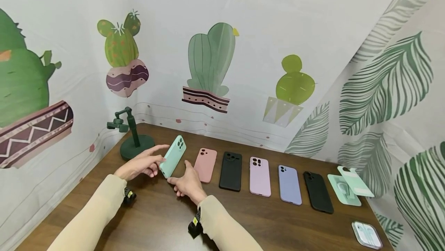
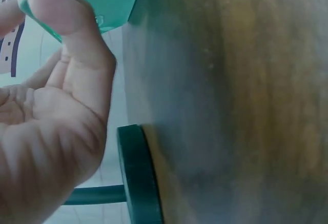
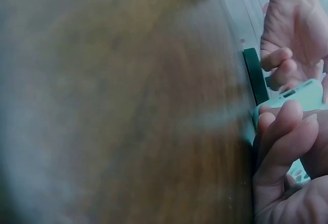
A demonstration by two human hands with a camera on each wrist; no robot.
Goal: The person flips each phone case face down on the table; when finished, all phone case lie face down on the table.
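Observation:
A mint green phone case (image 1: 173, 156) with camera openings at its top stands tilted above the left part of the table. My left hand (image 1: 140, 165) grips it along its left edge, and the thumb (image 2: 59, 6) lies on it in the left wrist view. From the lower right, my right hand (image 1: 189, 183) holds its bottom corner between thumb and fingers. The case's bottom edge (image 3: 300, 92), with a port slot, shows between both hands in the right wrist view. Whether a phone sits inside, I cannot tell. Nearest to the right hand lies a pink phone case (image 1: 206, 165).
Right of the pink case, a black (image 1: 230, 175), a lilac (image 1: 260, 179), a blue-violet (image 1: 289, 185) and another black case (image 1: 318, 192) lie in a row. Green-and-white packaging (image 1: 344, 191) and boxed earphones (image 1: 366, 234) lie far right. A dark green stand (image 1: 135, 146) stands behind the left hand.

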